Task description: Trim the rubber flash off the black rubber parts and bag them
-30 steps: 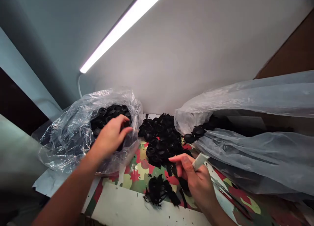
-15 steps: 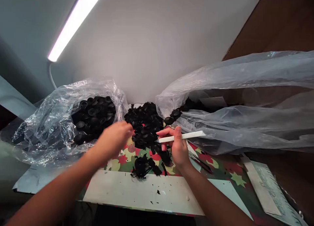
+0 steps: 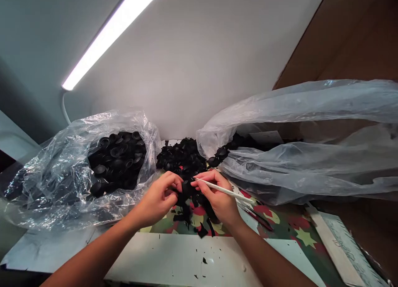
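My left hand (image 3: 163,195) pinches a round black rubber-like piece (image 3: 186,190) at its fingertips, above the patterned cloth. My right hand (image 3: 220,198) is closed round a slim white pen-like tool (image 3: 230,192), whose narrow tip reaches the top of that piece; I cannot make out the kind of tip. Just behind both hands lies a heap of black pieces and scraps (image 3: 182,154). Thin black trimmings (image 3: 202,230) are scattered below the hands.
At left a clear plastic bag (image 3: 62,166) lies open with many round black caps (image 3: 120,154) inside. Another clear bag (image 3: 280,171) spreads at right, black pieces at its mouth. Dark slender tools (image 3: 256,216) lie beside my right wrist. A white board (image 3: 174,258) lies in front; a lamp (image 3: 108,38) shines above.
My left hand has moved right from near the left bag and now holds a black piece. The white tool has swung so its tip meets that piece. The view has shifted slightly.
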Available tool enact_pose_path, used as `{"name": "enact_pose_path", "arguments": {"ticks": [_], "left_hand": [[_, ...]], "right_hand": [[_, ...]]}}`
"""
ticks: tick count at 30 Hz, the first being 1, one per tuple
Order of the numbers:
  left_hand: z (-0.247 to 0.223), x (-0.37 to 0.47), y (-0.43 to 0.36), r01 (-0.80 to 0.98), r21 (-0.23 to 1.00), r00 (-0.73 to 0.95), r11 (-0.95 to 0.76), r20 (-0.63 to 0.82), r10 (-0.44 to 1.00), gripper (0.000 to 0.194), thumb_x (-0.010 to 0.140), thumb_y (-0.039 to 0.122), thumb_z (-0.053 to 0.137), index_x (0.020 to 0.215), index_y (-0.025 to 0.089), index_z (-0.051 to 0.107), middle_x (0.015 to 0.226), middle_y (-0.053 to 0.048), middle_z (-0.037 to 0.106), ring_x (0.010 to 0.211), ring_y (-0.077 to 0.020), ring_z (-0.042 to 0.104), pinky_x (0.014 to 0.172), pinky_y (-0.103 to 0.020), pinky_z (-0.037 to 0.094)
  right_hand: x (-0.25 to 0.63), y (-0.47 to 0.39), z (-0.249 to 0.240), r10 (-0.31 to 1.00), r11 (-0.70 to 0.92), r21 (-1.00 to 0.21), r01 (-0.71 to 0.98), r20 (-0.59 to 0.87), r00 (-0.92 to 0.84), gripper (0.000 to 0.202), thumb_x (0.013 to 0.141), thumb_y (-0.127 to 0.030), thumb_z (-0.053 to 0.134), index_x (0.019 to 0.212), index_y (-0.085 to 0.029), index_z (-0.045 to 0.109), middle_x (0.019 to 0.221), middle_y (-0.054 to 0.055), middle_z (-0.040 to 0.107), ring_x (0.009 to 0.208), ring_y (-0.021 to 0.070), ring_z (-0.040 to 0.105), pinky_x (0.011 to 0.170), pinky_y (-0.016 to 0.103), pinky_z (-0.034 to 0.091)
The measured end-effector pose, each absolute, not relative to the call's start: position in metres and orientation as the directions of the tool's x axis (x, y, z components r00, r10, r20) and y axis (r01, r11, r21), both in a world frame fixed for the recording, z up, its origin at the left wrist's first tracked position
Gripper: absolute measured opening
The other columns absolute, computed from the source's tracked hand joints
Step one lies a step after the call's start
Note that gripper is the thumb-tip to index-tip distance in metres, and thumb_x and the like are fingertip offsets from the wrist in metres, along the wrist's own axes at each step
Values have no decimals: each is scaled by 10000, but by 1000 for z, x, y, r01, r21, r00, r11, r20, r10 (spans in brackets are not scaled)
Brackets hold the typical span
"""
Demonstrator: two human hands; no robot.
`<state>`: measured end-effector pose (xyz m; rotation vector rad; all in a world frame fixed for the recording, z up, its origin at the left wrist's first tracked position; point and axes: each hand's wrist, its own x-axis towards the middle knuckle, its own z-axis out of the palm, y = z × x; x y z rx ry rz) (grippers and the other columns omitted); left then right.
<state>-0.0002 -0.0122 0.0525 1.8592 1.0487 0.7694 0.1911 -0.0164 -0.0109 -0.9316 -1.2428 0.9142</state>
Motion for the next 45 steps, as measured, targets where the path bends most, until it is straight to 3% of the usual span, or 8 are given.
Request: {"name": "enact_pose_path", "arguments": {"ticks": [7,12,16,22,24,31,38,45], "left_hand": [[31,14,4,78,994,423,73,-99,901,398,687,299,835,733,194,454,980,-58,687,627,-110,556,487,-203,398],[24,14,2,-66,995,262,75,-55,964,345,706,237,851,1002,208,676,1005,-42,716,945,-185,644,765,-247,497],[19,6,-1,-192,951,341,241,-165,925,336,831,375,739,1124,212,764,1056,-84,729,938,-216,651,816,-301,502],[26,-8,1,152,974,428,-169,89,899,295,904,295,663,1178,297,769,1311,-78,663,1243,-283,553,1067,-383,412],[28,-9,2,246,932,458,-268,132,879,321,886,259,683,1193,312,758,1247,-79,692,1169,-270,598,1000,-370,467],[25,-6,-2,347,914,395,-209,60,917,252,829,299,740,1063,209,728,919,-42,699,656,-154,616,588,-252,494],[25,-7,1,386,854,504,-349,121,855,359,861,208,671,1215,255,712,1037,-53,749,876,-203,657,751,-284,504],[27,-7,0,505,766,519,-398,99,849,275,759,69,687,984,222,727,902,3,734,838,-183,640,741,-269,483]], "right_hand": [[190,-16,-12,939,342,-937,-75,339,60,227,926,-418,643,833,-212,616,1022,59,691,882,204,720,810,368,590],[193,-21,-8,908,400,-912,92,408,97,226,957,-404,585,825,-223,607,846,16,631,788,174,612,729,294,507],[193,-26,-7,936,346,-931,117,351,25,242,984,-424,539,869,-228,621,861,20,652,806,183,602,750,292,487],[195,-26,-8,954,297,-953,55,293,-62,194,966,-398,553,890,-241,637,1062,47,723,928,211,651,806,321,499],[197,-24,-7,951,305,-952,32,303,-59,193,968,-376,524,902,-242,645,1072,50,728,972,223,651,837,337,495],[198,-22,0,944,329,-908,259,321,-73,241,983,-322,435,981,-234,659,789,14,636,690,184,589,626,292,444],[189,-23,-5,877,479,-665,573,338,-341,127,966,-294,570,860,-241,524,820,14,664,701,197,556,640,290,423],[189,-22,-8,886,454,-647,613,253,-389,118,952,-156,528,886,-245,487,840,3,665,736,192,597,601,253,398]]}}
